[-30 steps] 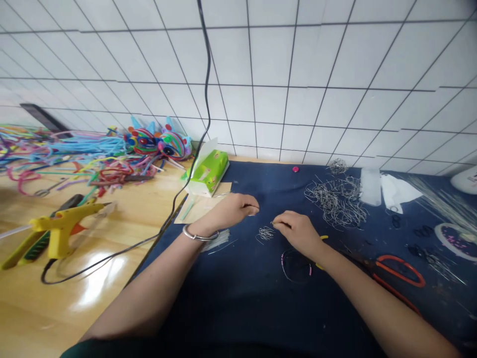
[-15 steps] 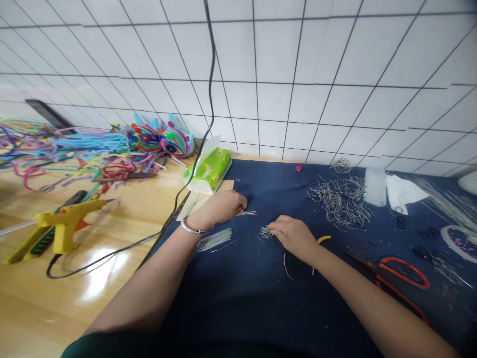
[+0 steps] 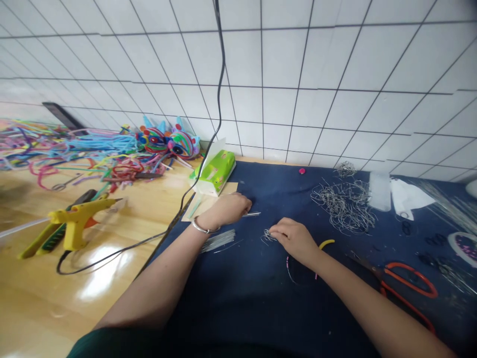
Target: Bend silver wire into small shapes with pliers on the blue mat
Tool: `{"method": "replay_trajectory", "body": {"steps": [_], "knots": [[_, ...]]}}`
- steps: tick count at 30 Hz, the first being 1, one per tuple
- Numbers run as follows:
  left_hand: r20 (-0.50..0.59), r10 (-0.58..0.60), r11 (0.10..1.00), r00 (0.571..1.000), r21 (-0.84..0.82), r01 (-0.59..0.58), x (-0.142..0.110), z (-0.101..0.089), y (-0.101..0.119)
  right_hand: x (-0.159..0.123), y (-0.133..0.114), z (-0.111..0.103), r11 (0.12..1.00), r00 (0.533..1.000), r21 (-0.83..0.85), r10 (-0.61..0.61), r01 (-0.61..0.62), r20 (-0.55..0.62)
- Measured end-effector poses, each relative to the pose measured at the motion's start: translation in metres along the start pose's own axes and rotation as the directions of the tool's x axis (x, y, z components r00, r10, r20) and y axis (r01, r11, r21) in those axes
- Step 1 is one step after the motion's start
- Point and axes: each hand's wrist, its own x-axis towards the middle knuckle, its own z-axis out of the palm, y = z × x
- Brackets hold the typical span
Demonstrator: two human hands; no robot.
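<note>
My left hand, a bangle at its wrist, is closed over a thin bundle of straight wires; only their ends poke out to the right. Below it, a flat row of cut silvery wires lies on the dark blue cloth. With fingers pinched, my right hand grips a small clump of curled wires low over the cloth. Beneath my right forearm, a string of pink beads and a yellow curved handle show in part.
Tangled wire lies at the back right, near orange-handled scissors and a bead dish. On the left stand a yellow glue gun and colourful pipe cleaners. A black cable hangs before a green tissue pack.
The whole view has shifted slightly. The wire ends at my left hand, fanned out before, now sit closer together. My right hand keeps its pinch on the curled wires.
</note>
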Motion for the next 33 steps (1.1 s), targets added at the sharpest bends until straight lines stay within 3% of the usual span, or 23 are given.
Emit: {"method": "replay_trajectory", "body": {"steps": [4,12,17,21,33], "knots": [[0.001,0.049,0.998,0.999,0.04,-0.049,-0.001,0.0,0.001,-0.001,0.002,0.002,0.996,1.0,-0.09,-0.001,-0.001,-0.021],[-0.03,0.001,0.999,1.0,0.05,0.001,-0.003,-0.005,0.009,-0.002,0.003,0.002,0.998,0.996,-0.021,0.049,-0.051,-0.073],[-0.051,0.063,0.989,0.997,-0.129,-0.069,-0.001,-0.012,0.025,0.0,0.006,0.001,0.993,0.983,0.089,0.093,-0.08,-0.156],[-0.061,0.117,0.934,0.991,-0.332,-0.131,0.0,-0.012,0.04,0.0,0.01,0.0,0.973,0.934,0.146,0.217,-0.181,-0.284],[-0.087,0.087,0.827,0.992,-0.549,-0.121,0.001,-0.007,0.058,-0.002,0.009,-0.002,0.953,0.941,0.243,0.241,-0.182,-0.24]]}}
